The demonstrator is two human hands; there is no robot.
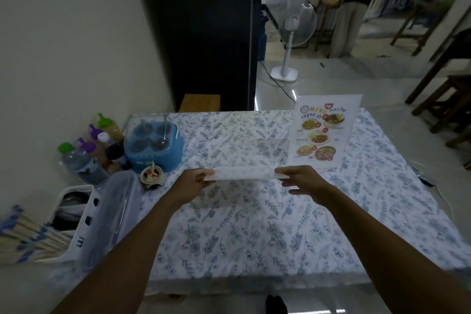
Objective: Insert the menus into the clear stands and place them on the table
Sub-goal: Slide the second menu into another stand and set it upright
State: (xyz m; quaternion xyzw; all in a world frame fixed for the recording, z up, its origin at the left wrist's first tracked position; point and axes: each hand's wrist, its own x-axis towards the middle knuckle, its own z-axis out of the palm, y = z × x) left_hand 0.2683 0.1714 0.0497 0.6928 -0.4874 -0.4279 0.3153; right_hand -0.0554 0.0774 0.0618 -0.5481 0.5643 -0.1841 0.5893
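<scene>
Over the middle of the flowered table (254, 224) I hold a clear stand (244, 155) by its base strip, which shows as a pale band between my hands. My left hand (196, 181) grips its left end and my right hand (298, 181) grips its right end. The see-through panel rises behind the strip; whether it holds a menu I cannot tell. A second clear stand with a colourful food menu (322, 132) in it stands upright on the table at the far right.
Along the left edge are a blue condiment caddy (153, 145), several sauce and water bottles (84, 155), a small cup (152, 174), a clear-lidded cutlery box (107, 211) and wrapped chopsticks (30, 234). Beyond are a dark fridge, a standing fan (293, 33), stools and a person.
</scene>
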